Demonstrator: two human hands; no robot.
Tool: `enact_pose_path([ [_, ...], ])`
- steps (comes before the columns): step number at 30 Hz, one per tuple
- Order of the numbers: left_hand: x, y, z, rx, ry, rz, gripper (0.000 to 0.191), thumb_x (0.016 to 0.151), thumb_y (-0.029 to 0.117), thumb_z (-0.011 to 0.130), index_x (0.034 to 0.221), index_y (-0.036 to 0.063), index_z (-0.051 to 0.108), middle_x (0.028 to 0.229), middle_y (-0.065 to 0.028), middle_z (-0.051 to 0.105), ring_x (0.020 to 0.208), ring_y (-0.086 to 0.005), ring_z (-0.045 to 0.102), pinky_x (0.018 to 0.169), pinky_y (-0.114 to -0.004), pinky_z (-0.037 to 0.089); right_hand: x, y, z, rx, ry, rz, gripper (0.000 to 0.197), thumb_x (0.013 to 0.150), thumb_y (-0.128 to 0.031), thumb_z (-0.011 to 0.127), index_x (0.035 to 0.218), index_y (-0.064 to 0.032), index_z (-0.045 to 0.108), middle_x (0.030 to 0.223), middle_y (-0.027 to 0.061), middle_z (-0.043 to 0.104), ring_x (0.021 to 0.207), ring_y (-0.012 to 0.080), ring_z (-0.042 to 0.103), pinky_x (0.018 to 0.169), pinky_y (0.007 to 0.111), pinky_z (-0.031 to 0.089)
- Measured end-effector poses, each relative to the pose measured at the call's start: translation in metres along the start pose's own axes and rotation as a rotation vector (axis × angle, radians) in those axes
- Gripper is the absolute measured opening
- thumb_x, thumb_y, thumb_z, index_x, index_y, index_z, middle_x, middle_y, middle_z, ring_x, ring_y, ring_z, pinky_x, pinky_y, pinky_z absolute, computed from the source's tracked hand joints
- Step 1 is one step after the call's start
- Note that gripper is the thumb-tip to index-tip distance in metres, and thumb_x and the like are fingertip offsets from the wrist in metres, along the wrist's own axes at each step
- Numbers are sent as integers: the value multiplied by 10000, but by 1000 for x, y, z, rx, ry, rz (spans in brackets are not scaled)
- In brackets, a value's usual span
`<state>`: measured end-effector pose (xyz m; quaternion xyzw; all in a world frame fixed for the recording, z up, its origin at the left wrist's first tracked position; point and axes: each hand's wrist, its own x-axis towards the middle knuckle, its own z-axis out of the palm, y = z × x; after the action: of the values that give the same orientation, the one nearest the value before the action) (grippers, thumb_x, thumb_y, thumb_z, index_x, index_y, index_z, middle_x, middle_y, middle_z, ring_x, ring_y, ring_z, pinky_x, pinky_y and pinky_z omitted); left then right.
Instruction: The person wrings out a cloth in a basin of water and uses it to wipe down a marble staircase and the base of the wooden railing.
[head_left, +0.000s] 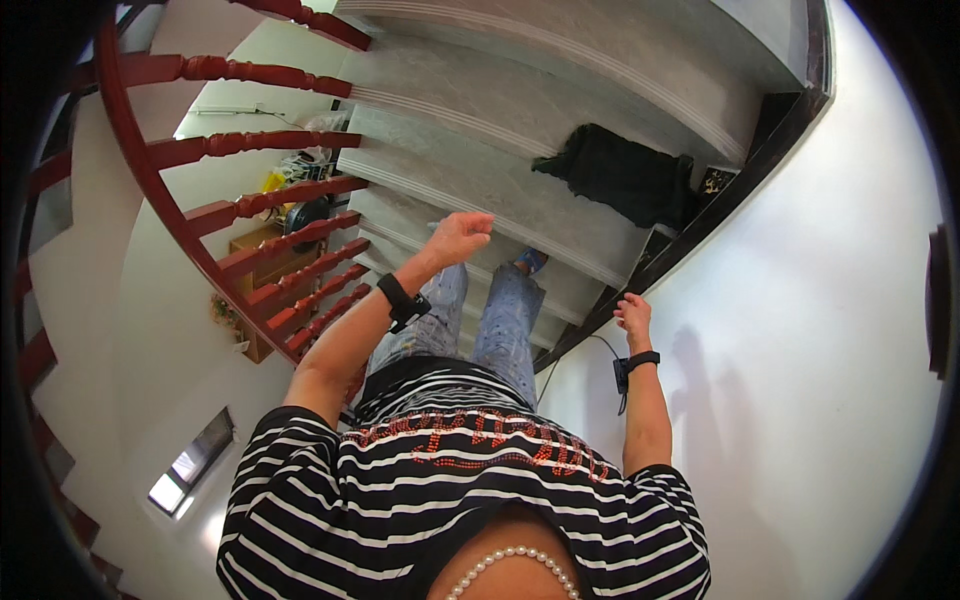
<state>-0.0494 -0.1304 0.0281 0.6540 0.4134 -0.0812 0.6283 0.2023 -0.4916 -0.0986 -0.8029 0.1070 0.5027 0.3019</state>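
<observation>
My left hand (462, 237) hangs over the grey stair treads, its fingers loosely bent and nothing in them. Close to the white wall, my right hand (634, 315) is raised with half-curled fingers, also without any object. A black wrist strap with a small device goes around each wrist, the left strap (403, 303) and the right strap (643, 361). On a tread ahead of both hands lies a dark cloth (622, 176), crumpled and flat, beside the wall-side edge. A blue shoe (532, 260) shows on a step beneath me; my other foot is mostly hidden by my left hand and arm.
A dark red wooden handrail (161, 195) with turned balusters (277, 140) runs along the left. The stair treads (450, 135) have ridged nosings. Black skirting (720, 214) borders the white wall (787, 337). Below the railing stands a wooden cabinet (259, 277) with objects on it.
</observation>
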Motion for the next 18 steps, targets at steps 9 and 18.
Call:
enact_pose_path([
  [9, 88, -72, 40, -48, -23, -186, 399, 797, 165, 646, 1185, 68, 643, 1034, -150, 698, 954, -262, 672, 834, -364, 517, 52, 15, 27, -317, 171, -325, 553, 906, -389, 583, 1369, -99, 493, 1329, 255, 497, 1275, 381, 439, 1056, 450, 347],
  [18, 238, -81, 79, 458, 105, 433, 399, 809, 110, 607, 1207, 80, 601, 1249, -267, 536, 1045, -444, 568, 872, -482, 488, 202, -96, 33, -549, 463, -508, 653, 919, -510, 506, 1480, -229, 323, 1490, 306, 238, 1352, 511, 231, 1077, 539, 288],
])
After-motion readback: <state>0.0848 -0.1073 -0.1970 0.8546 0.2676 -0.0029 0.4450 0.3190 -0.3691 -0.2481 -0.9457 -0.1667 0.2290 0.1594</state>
